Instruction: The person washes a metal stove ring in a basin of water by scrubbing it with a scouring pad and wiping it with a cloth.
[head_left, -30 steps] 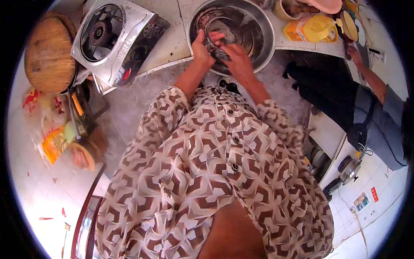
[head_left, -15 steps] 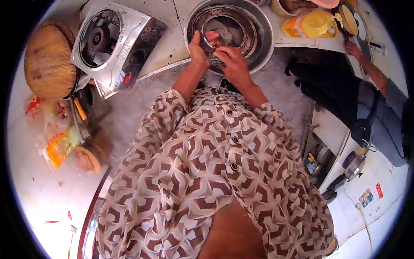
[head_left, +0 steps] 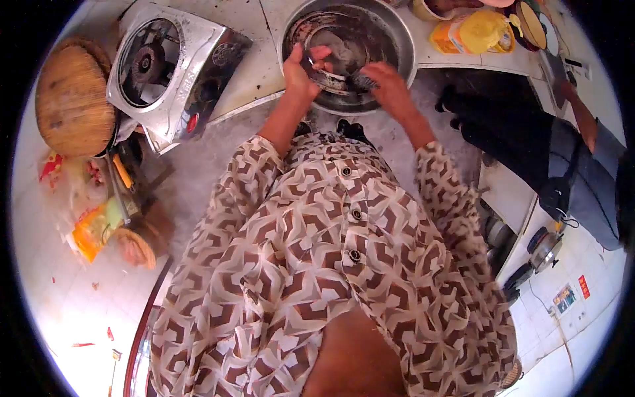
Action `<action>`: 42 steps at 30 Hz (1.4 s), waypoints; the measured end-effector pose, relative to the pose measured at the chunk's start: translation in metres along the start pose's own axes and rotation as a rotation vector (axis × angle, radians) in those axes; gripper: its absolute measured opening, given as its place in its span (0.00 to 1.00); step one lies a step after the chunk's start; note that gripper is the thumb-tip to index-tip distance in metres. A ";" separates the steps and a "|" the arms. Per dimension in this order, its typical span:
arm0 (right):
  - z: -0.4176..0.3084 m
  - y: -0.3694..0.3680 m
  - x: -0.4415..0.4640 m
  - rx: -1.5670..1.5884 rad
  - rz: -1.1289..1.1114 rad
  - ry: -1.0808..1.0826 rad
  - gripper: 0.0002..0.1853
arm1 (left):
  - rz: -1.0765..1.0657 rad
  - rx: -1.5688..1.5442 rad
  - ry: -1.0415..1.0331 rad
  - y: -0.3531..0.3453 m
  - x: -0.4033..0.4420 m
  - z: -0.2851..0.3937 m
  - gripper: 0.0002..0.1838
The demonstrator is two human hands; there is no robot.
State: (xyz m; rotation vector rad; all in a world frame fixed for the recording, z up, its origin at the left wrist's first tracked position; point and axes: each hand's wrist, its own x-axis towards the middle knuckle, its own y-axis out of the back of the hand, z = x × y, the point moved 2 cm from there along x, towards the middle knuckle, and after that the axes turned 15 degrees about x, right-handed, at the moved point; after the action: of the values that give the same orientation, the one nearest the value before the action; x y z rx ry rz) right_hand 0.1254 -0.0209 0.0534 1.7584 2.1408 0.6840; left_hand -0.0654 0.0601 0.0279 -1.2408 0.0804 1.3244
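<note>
A large metal basin (head_left: 405,56) with dark, dirty water stands at the top centre. Inside it lies a round, stained metal ring (head_left: 331,83), partly under the water. My left hand (head_left: 303,74) grips the ring's near left edge, thumb and fingers on either side. On the right, my right hand (head_left: 389,83) is closed around a dark scouring pad (head_left: 361,81), which touches the ring's right part or hangs just over it; the exact contact is unclear.
A silver gas stove (head_left: 175,73) stands left of the basin, beside a round wooden lid (head_left: 74,99). Right of the basin lies a yellow bottle (head_left: 481,32). Another person (head_left: 569,165) stands at the far right. Bags and a basket (head_left: 135,248) are at the left.
My right hand has moved right, away from my left hand, along with the pad. The ring has sunk lower or tilted in the basin. The other person's arm has drawn back.
</note>
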 end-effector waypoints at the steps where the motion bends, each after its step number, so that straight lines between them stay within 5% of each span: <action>1: 0.005 0.004 -0.003 -0.034 0.001 -0.034 0.27 | -0.017 -0.031 0.022 -0.001 0.000 -0.001 0.26; 4: 0.009 0.006 0.008 -0.124 0.013 -0.105 0.26 | 0.028 0.038 -0.033 -0.006 -0.002 0.004 0.26; 5: 0.001 -0.002 0.003 0.125 0.051 -0.004 0.26 | 0.037 0.048 -0.030 -0.007 -0.003 0.002 0.26; 9: -0.030 -0.023 0.006 0.247 0.005 -0.105 0.25 | 0.077 0.050 -0.024 -0.002 -0.004 -0.002 0.25; 12: 0.006 0.011 0.002 -0.084 -0.001 -0.008 0.23 | 0.049 -0.002 0.008 -0.007 -0.005 -0.004 0.24; 13: 0.008 0.015 0.009 -0.226 -0.070 -0.217 0.21 | 0.034 -0.027 0.017 -0.007 -0.005 -0.002 0.24; 17: -0.038 -0.032 0.015 0.129 0.055 -0.107 0.22 | 0.023 0.093 -0.037 0.003 0.003 0.000 0.25; 20: -0.033 -0.023 0.020 0.231 -0.074 -0.185 0.22 | 0.039 0.186 -0.026 -0.005 -0.005 0.010 0.25; 23: 0.011 0.021 0.005 -0.035 0.074 -0.222 0.23 | 0.001 0.329 0.021 -0.011 -0.010 0.025 0.25; 27: 0.019 0.051 0.026 0.053 0.331 -0.349 0.23 | -0.285 0.357 0.109 -0.008 -0.014 0.048 0.25; 30: 0.022 0.051 0.035 1.000 0.494 -0.594 0.22 | -0.187 0.409 0.046 -0.020 -0.024 0.055 0.25; 34: 0.014 0.046 0.035 1.234 0.517 -0.774 0.27 | -0.239 0.527 -0.026 -0.026 -0.029 0.061 0.22; 38: 0.038 0.035 0.036 1.432 0.479 -0.680 0.19 | -0.121 0.885 -0.363 -0.054 -0.046 0.073 0.17; 42: 0.049 -0.007 0.061 1.606 0.453 -0.637 0.17 | -0.057 0.927 -0.416 -0.040 -0.048 0.093 0.15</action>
State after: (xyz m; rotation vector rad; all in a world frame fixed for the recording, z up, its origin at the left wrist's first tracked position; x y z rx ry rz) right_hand 0.1310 0.0463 0.0134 2.4732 1.6764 -1.8214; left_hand -0.1055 0.1031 0.1230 -0.1803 0.3184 1.2378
